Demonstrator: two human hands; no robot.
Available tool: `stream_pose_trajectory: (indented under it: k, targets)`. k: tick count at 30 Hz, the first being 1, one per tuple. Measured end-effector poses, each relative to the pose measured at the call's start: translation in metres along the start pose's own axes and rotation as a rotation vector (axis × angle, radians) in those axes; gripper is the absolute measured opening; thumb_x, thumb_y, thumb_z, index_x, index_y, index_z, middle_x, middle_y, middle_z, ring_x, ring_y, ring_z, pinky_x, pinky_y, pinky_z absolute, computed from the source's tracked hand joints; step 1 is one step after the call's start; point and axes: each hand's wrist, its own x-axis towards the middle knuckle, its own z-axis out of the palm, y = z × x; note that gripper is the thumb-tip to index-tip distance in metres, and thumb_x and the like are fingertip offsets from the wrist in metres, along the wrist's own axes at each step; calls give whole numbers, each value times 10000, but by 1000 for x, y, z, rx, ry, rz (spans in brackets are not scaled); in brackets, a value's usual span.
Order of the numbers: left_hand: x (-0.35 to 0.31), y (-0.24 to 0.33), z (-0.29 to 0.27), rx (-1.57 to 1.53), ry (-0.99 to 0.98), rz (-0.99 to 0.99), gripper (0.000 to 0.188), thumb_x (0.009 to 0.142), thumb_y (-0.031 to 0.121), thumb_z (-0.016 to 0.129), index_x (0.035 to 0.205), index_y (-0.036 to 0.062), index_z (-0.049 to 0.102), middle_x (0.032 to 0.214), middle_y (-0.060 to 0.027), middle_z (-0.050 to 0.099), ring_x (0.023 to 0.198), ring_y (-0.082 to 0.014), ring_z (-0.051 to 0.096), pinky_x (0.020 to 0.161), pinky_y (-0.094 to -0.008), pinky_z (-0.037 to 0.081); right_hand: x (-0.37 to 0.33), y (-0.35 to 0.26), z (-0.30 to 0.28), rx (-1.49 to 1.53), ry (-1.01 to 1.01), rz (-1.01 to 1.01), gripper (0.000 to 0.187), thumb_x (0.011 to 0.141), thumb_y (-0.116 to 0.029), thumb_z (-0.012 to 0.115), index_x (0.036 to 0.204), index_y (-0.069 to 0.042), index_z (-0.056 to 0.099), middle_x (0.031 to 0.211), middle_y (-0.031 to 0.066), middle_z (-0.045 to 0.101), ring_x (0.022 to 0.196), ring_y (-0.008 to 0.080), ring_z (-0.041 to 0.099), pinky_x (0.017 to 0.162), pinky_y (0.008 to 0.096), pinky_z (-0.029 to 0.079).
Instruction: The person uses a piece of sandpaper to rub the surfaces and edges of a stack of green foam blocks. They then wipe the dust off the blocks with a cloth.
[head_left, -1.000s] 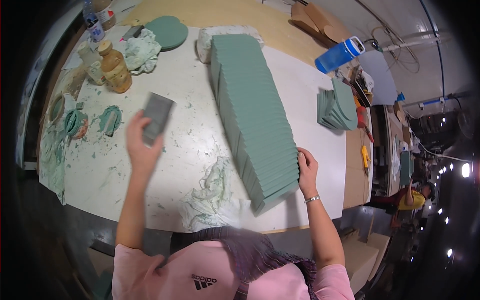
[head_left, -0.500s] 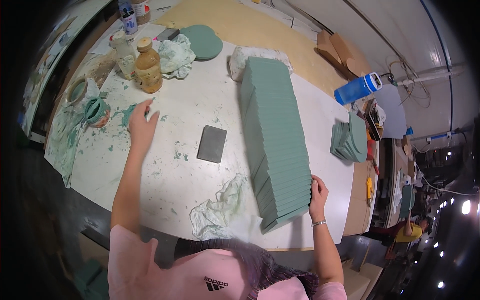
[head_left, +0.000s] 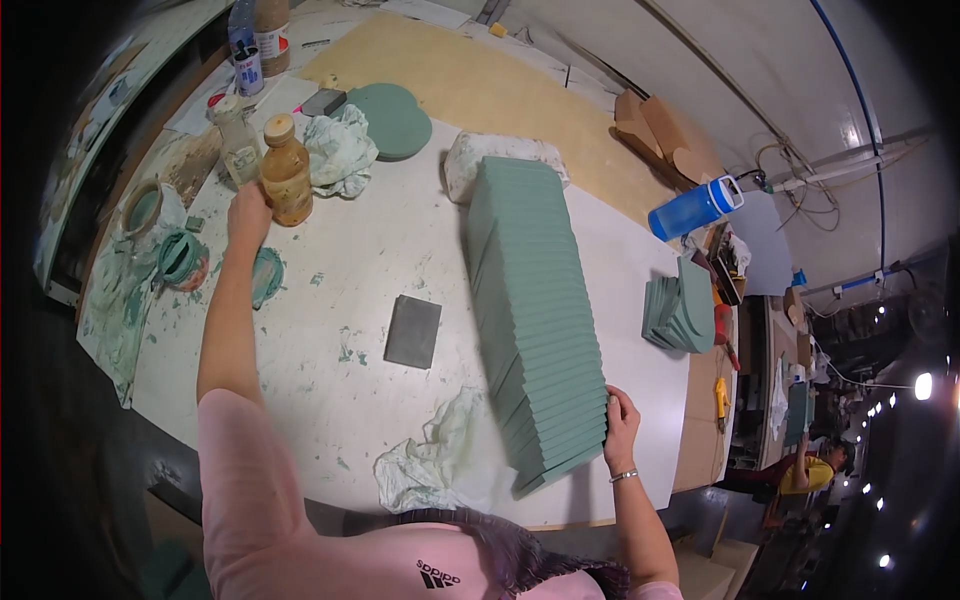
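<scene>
A long fanned stack of thin green boards point(head_left: 540, 320) lies on the white work table, its far end against a stained whitish block point(head_left: 460, 165). My right hand point(head_left: 622, 425) rests against the stack's near right side, fingers bent and touching the edges. At the far left, my left hand point(head_left: 249, 212) is closed beside an amber-coloured bottle point(head_left: 287, 180) and a clear bottle point(head_left: 237, 150); its fingertips are hidden. A green paint-smeared round piece point(head_left: 267, 275) lies just below that hand. A dark grey rectangular block point(head_left: 413, 331) lies between my arms.
Left stand a green-coated pot point(head_left: 183, 262) and a bowl point(head_left: 143, 208). Crumpled cloths lie near the front point(head_left: 430, 455) and beside green rounded boards point(head_left: 390, 120). On the right are a blue bottle point(head_left: 695, 207) and smaller curved green boards point(head_left: 682, 310). Another person works far right.
My left hand has moved farther away toward the bottles, its fingers going from spread to closed. My right hand stays against the stack. The whole view has shifted slightly.
</scene>
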Motion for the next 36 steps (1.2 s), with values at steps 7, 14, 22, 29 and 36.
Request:
stream_pose_trajectory:
  k: [7, 14, 22, 29, 36]
  targets:
    - [-16, -1, -5, 108, 0, 218, 182, 907, 29, 631, 1077, -2, 685, 1112, -200, 674, 1034, -405, 658, 849, -496, 544, 0, -2, -4, -44, 31, 5, 319, 1044, -187, 571, 1229, 52, 674, 1077, 74, 707, 981, 138, 616, 904, 286, 491]
    - [-24, -41, -26, 418, -103, 254, 134, 900, 116, 663, 961, 28, 743, 1044, -140, 649, 1021, -325, 644, 847, -455, 553, 1, -4, 2, -40, 35, -6, 320, 1044, -195, 575, 1214, 54, 682, 1046, 68, 710, 948, 130, 611, 884, 283, 491]
    - [-25, -19, -1, 319, -34, 290, 127, 908, 77, 601, 942, 36, 717, 1016, -164, 662, 992, -358, 668, 836, -472, 564, -4, -7, -10, -103, 56, 9, 313, 1040, -199, 574, 1205, 43, 683, 1014, 53, 700, 907, 115, 594, 832, 265, 487]
    - [12, -103, 38, 324, 18, 185, 240, 936, 197, 550, 985, 16, 700, 953, -235, 711, 888, -425, 694, 773, -521, 545, 1, 2, 2, 11, 53, 10, 309, 1038, -215, 582, 1207, 20, 691, 964, 5, 672, 864, 94, 559, 787, 262, 483]
    - [-52, -42, -27, -1092, -127, -282, 147, 1064, 133, 580, 1173, 45, 623, 964, -59, 687, 842, -129, 645, 741, -270, 525, 2, 3, -7, 46, 72, 35, 311, 1032, -212, 597, 1209, 28, 684, 1097, 77, 712, 977, 135, 620, 869, 294, 523]
